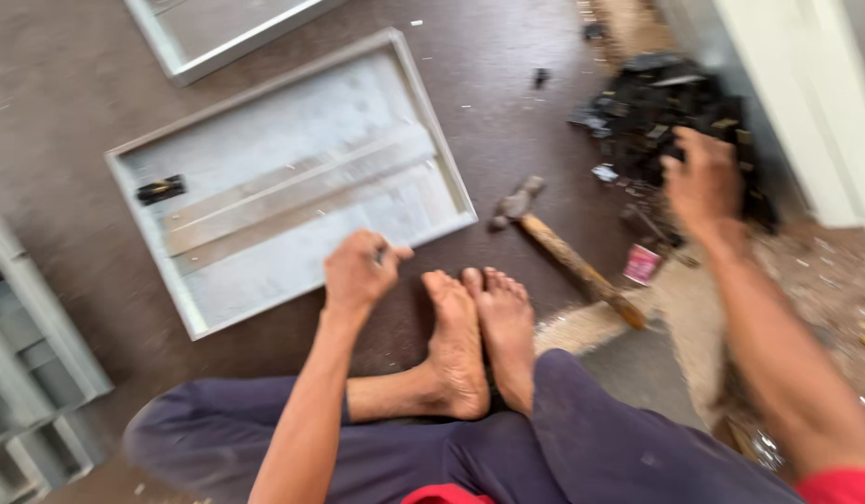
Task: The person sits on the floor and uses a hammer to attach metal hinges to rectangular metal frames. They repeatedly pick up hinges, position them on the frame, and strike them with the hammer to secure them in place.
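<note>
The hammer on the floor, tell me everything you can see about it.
The hammer lies flat on the dark brown floor, to the right of the shallow grey metal tray. Its dark metal head points up-left; the long, worn wooden handle runs down-right, its end on a pale patch of floor. Neither hand touches it: the left hand is closed near the tray, the right hand reaches into a pile of black parts.

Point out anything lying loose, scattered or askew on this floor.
Pale debris is strewn over the floor at right, beside a jumbled heap of black parts. A hammer lies loose at an angle near the bare feet.
</note>
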